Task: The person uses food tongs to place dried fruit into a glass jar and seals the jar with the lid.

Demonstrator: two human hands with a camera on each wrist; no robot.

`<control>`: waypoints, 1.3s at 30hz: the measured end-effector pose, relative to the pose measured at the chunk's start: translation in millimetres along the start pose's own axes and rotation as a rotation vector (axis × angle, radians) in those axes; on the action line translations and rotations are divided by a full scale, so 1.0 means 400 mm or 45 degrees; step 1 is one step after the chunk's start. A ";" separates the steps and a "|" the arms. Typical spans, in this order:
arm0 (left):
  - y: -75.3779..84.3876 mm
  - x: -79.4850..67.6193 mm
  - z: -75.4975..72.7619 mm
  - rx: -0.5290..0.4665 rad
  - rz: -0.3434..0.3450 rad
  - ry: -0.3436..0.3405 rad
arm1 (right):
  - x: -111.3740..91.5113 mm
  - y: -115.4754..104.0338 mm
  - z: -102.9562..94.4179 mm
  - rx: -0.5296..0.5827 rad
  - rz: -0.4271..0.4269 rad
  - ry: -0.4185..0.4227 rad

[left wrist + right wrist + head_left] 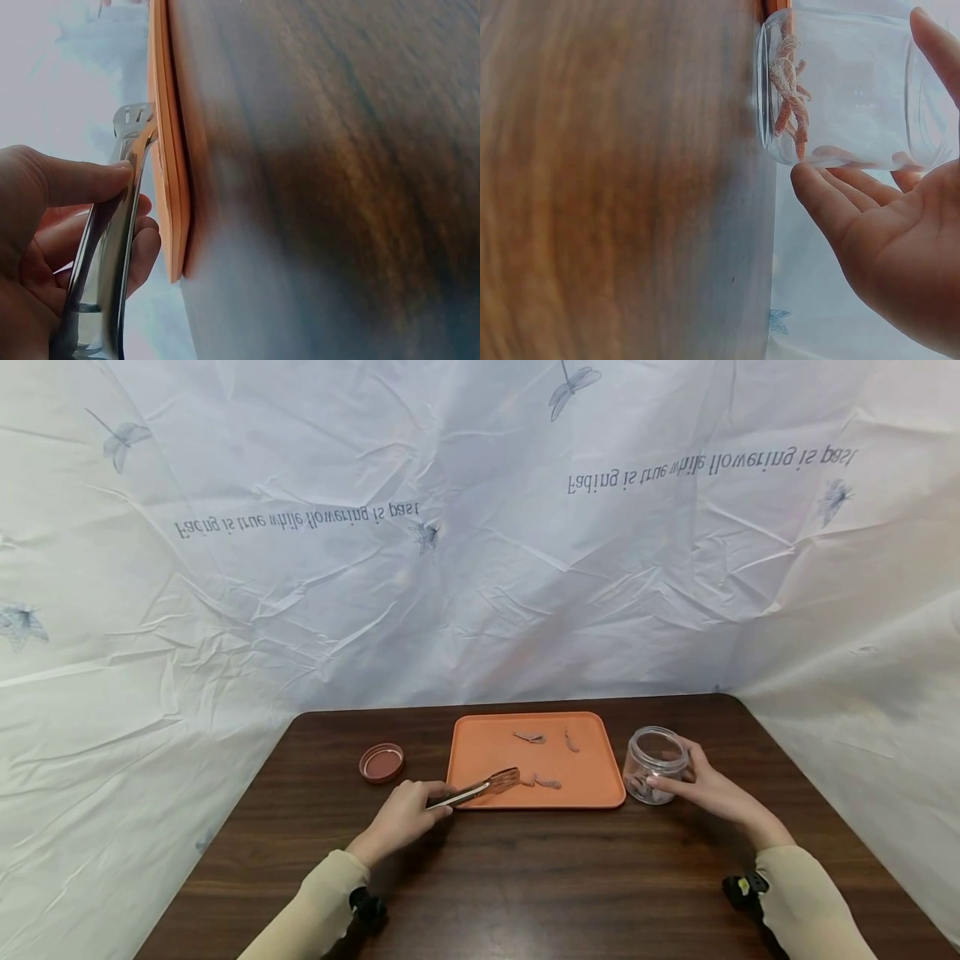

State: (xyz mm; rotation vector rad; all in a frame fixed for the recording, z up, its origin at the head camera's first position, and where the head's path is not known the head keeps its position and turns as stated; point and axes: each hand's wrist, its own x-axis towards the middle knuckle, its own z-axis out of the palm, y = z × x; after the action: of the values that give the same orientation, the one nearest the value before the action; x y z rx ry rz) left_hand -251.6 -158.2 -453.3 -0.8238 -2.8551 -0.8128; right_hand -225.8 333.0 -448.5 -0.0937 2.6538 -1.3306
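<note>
My left hand (402,817) grips a pair of metal tongs (107,259), thumb on one arm and fingers on the other. The slotted tips of the tongs reach over the near left part of an orange tray (480,747), beside two thin, brownish, root-like pieces (547,782). Farther back on the tray lie two more, a forked piece (531,738) and a slim piece (572,742). Right of the tray, my right hand (708,787) holds an upright, uncovered clear jar (847,82) from its right side. Several twisted root-like pieces (789,97) lie in the jar's bottom.
A reddish-brown round lid (382,763) lies inside up on the dark wooden table (562,877), left of the tray. White printed cloth (487,577) hangs behind the table and along both sides.
</note>
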 end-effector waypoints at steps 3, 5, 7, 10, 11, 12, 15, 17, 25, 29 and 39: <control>0.000 0.001 -0.002 -0.013 -0.009 -0.003 | 0.000 0.001 0.001 -0.002 -0.002 0.003; 0.000 0.002 -0.004 -0.022 -0.013 -0.002 | 0.000 0.001 0.001 -0.002 -0.002 0.003; 0.001 0.004 -0.007 -0.035 -0.009 0.007 | -0.001 0.000 0.001 -0.001 -0.001 0.004; 0.003 0.006 -0.015 -0.045 -0.003 0.019 | -0.001 0.000 -0.001 -0.003 0.004 0.001; 0.003 0.007 -0.017 -0.048 -0.003 0.025 | -0.001 -0.001 -0.001 -0.003 0.005 0.001; 0.003 0.007 -0.019 -0.051 -0.004 0.030 | -0.002 -0.001 -0.001 -0.001 0.003 -0.001; 0.002 0.008 -0.026 -0.071 -0.019 0.037 | -0.003 -0.001 0.001 0.008 -0.002 -0.006; 0.001 0.009 -0.031 -0.075 -0.022 0.053 | -0.004 -0.001 0.002 0.017 -0.007 -0.009; 0.013 0.019 -0.072 -0.079 -0.039 0.104 | -0.005 -0.003 0.000 0.013 -0.005 -0.002; 0.016 0.021 -0.096 -0.069 -0.059 0.115 | -0.005 -0.002 0.000 0.018 -0.008 -0.007; 0.016 0.033 -0.137 -0.091 -0.038 0.195 | -0.003 0.002 0.000 0.037 -0.041 0.003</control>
State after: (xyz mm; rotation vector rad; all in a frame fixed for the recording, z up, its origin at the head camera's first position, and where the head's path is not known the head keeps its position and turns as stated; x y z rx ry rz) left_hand -264.1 -175.0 -400.5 -0.6952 -2.7248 -0.9431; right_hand -224.5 333.6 -449.0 -0.1323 2.6450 -1.3789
